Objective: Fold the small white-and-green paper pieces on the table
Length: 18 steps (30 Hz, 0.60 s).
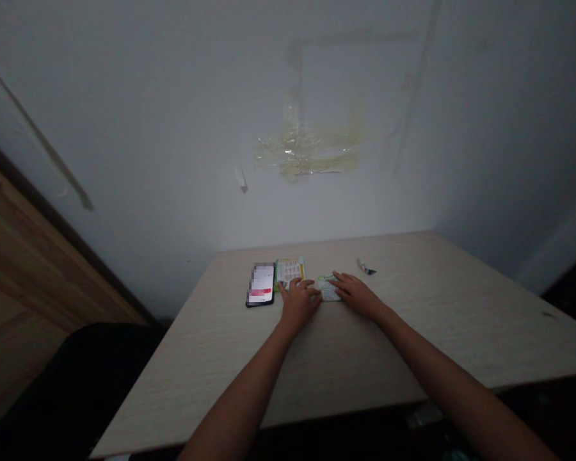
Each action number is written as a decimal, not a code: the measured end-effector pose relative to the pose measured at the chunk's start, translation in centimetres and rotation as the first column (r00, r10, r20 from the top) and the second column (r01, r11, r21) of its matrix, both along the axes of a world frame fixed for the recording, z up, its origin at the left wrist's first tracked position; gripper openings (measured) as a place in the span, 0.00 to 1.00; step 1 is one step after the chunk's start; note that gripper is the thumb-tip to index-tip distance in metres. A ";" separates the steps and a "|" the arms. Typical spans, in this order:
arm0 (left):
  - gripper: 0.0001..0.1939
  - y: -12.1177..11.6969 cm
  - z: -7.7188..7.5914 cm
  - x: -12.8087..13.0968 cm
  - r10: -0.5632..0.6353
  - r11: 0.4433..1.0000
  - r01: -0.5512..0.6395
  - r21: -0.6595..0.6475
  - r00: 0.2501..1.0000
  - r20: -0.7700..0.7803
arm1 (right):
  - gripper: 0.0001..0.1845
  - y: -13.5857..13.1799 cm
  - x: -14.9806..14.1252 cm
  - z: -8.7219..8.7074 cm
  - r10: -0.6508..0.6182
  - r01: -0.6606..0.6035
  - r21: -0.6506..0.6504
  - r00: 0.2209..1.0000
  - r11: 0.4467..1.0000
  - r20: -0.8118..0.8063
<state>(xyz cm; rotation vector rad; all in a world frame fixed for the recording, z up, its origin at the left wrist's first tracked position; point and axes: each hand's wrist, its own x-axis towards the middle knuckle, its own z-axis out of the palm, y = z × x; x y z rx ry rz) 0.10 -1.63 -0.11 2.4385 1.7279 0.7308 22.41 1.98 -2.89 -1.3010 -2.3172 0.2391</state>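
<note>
Both my hands rest on a pale wooden table (413,333) near its far edge. My left hand (298,301) lies with fingers curled down, touching the left end of a small greenish paper piece (327,288). My right hand (355,293) lies flat with fingers stretched over the right side of the same piece. Just behind my left hand lies a printed card (290,269) with green edges and red marks. A black smartphone (261,284) with a lit screen sits to the left of that card.
A small tube-like item (366,267) lies on the table to the right of my hands. A white wall with yellowed tape residue (307,153) stands right behind the table. A dark chair (77,384) and wooden panelling (19,282) are at the left.
</note>
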 end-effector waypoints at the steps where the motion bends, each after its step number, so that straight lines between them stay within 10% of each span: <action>1: 0.09 0.0 0.1 0.0 0.001 1.000 -0.001 -0.004 1.000 -0.004 | 0.23 0.0 0.0 0.0 0.002 -0.002 0.000 1.000 1.000 0.000; 18: 0.13 0.1 0.1 -0.2 -0.152 0.988 0.155 0.023 0.982 -0.111 | 0.24 -0.6 -0.4 0.6 -0.024 0.024 0.008 0.998 1.000 0.055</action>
